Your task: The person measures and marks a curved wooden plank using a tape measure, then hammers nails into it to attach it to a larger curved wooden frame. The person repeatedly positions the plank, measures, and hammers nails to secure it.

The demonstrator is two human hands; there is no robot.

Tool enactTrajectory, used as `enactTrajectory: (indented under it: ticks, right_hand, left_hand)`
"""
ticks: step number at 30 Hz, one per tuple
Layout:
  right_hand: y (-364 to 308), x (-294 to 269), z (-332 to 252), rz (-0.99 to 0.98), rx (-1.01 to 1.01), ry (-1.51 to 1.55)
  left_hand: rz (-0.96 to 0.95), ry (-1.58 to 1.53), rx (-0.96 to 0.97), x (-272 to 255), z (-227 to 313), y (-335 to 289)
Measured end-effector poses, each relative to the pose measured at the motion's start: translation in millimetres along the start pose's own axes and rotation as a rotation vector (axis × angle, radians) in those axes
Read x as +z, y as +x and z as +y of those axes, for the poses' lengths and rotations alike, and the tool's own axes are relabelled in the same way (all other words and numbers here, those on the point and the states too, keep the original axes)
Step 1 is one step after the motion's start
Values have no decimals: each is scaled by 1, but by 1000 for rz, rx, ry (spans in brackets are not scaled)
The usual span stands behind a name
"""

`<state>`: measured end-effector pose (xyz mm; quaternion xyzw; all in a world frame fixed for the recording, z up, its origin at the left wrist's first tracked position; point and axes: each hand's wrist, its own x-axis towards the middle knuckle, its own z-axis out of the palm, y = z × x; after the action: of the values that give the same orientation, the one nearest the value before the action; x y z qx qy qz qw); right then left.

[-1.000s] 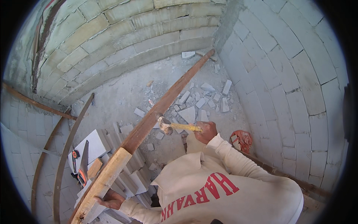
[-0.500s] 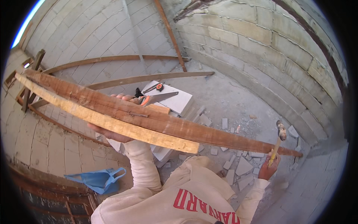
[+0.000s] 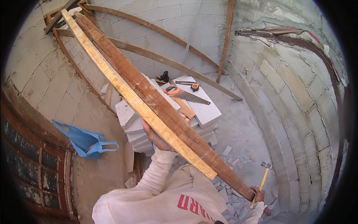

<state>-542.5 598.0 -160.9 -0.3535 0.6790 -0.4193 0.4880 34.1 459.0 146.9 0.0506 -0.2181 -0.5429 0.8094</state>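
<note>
Gripping long wooden plank [image 3: 149,100] with left hand [image 3: 158,136], right hand [image 3: 258,196] — hammer [image 3: 262,181].

The long, reddish-brown wooden plank with a pale edge [image 3: 149,100], which a second ago sloped down to the rubble-strewn floor, has been lifted and now runs from the upper left to the lower right. The left hand [image 3: 158,136] has shifted to grip it from beneath near the middle. The right hand [image 3: 258,195] has dropped low, its yellow-handled hammer [image 3: 261,182] now pointing upward
</note>
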Motion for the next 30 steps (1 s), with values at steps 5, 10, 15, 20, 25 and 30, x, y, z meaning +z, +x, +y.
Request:
enactTrajectory:
  ticks: [5,10,15,20,25,30]
  right_hand:
    - [48,68,-36,-311,340,-454]
    - [86,92,49,-593,410,-662]
    - [62,172,14,-586,380,-694]
    - [66,229,-24,-637,278,-643]
    - [57,284,-70,-673,246,-489]
    - [71,332,-106,-840,114,-772]
  left_hand:
    - [180,62,107,-43,22,1]
    - [323,208,103,-108,36,-18]
    - [391,301,170,-176,81,5]
    - [467,410,202,-214,122,68]
    - [365,596,208,-252,178,143]
    - [515,697,188,-245,221,191]
